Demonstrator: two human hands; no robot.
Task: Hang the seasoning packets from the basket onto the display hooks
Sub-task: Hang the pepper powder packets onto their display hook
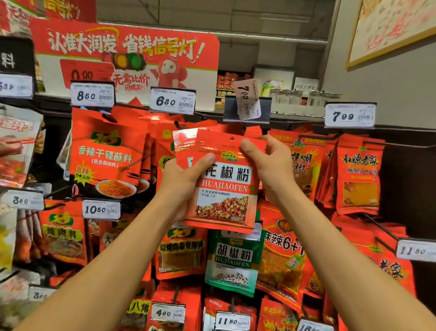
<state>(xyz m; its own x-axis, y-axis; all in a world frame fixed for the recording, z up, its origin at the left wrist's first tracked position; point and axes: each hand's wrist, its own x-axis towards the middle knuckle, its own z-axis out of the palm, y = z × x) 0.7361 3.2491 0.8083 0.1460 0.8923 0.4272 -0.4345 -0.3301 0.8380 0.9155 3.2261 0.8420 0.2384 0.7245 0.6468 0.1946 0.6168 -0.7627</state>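
In the head view, both bare arms reach up and forward toward a wall of hanging goods, and between the hands sits a flat red plastic seasoning packet [225, 189] with a white label band reading HUAJIAOFEN and a picture of red and yellow peppercorns near its bottom edge. The left hand [184, 181] grips the packet's left side, thumb laid across the front beside the label and the other fingers hidden behind it; a second red packet [183, 147] shows just behind and to the left of the front one, seemingly in the same grip. The right hand [269, 166] pinches the front packet's upper right corner, thumb on the face and fingers curled behind. The packet is upright, its small hanging hole [231, 138] at the top centre, just below a tilted white price tag marked 700 [247, 99] clipped in a dark holder. Whether the hole is already on a hook cannot be told. Directly below the held packet hangs a green pepper-powder packet [232, 263], partly overlapped by it. To the left hangs a large red dipping-spice bag [105, 154] under a white 850 price tag [92, 95]. To the right, more red packets [358, 176] hang beneath a 799 price tag [350, 116]. A red promotional sign [131, 54] stands above the rack.
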